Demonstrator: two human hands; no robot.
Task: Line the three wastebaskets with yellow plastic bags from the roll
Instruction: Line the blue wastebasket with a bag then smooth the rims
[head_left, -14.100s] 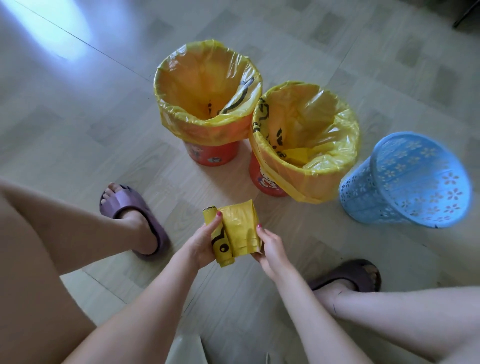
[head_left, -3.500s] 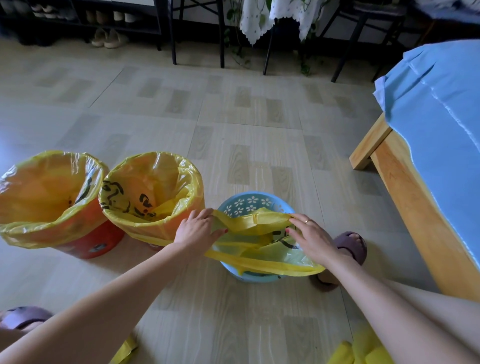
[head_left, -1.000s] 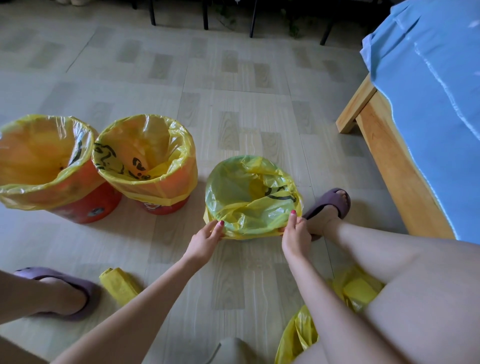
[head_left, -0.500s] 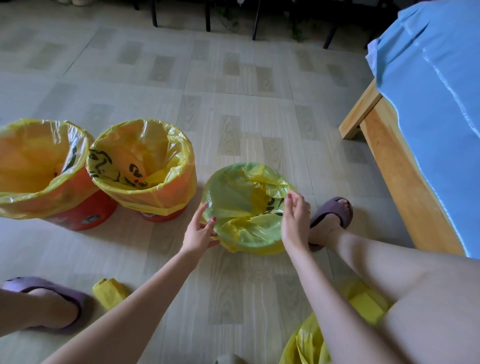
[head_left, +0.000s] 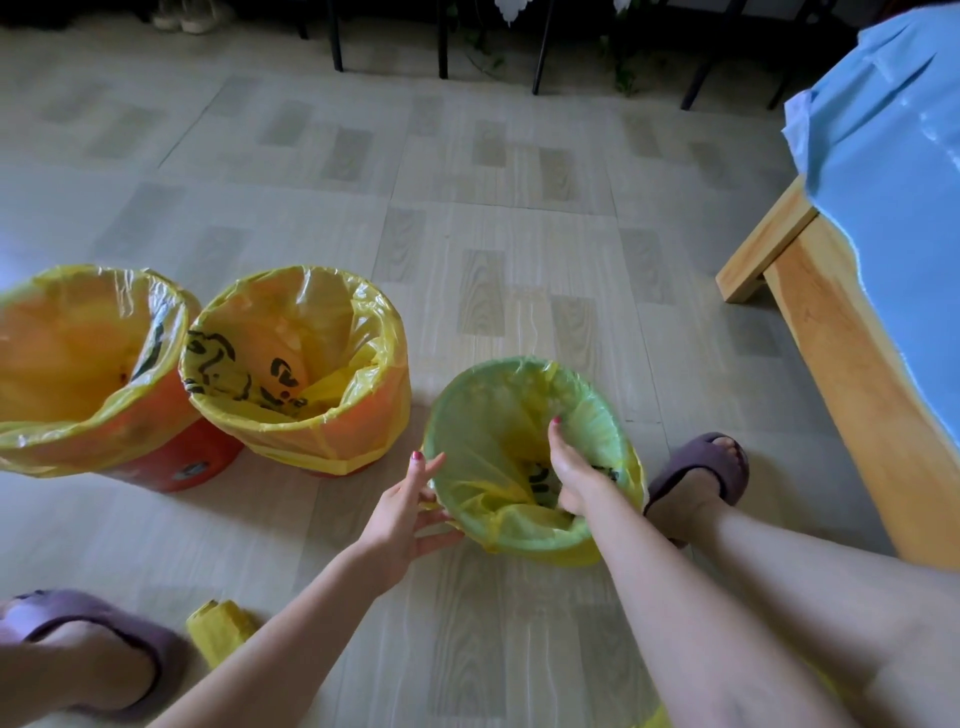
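Three wastebaskets stand on the floor in a row. The left red basket (head_left: 171, 462) and the middle red basket (head_left: 358, 415) each carry a yellow bag folded over the rim. The third basket (head_left: 519, 540) on the right looks green through its yellow bag (head_left: 483, 431). My right hand (head_left: 569, 462) reaches down inside it, fingers spread flat against the bag. My left hand (head_left: 405, 509) rests open against the outer near-left wall of that basket. The yellow bag roll (head_left: 218, 629) lies on the floor near my left foot.
A wooden bed frame (head_left: 841, 374) with a blue cover (head_left: 893, 218) stands at the right. Dark chair and table legs (head_left: 441, 41) line the far wall. My feet in purple slippers (head_left: 696, 473) sit beside the right basket and at bottom left (head_left: 88, 644).
My right hand has gone from the bag's rim down into the third basket. My left hand stays at the basket's left side. The camera tilted up a little.
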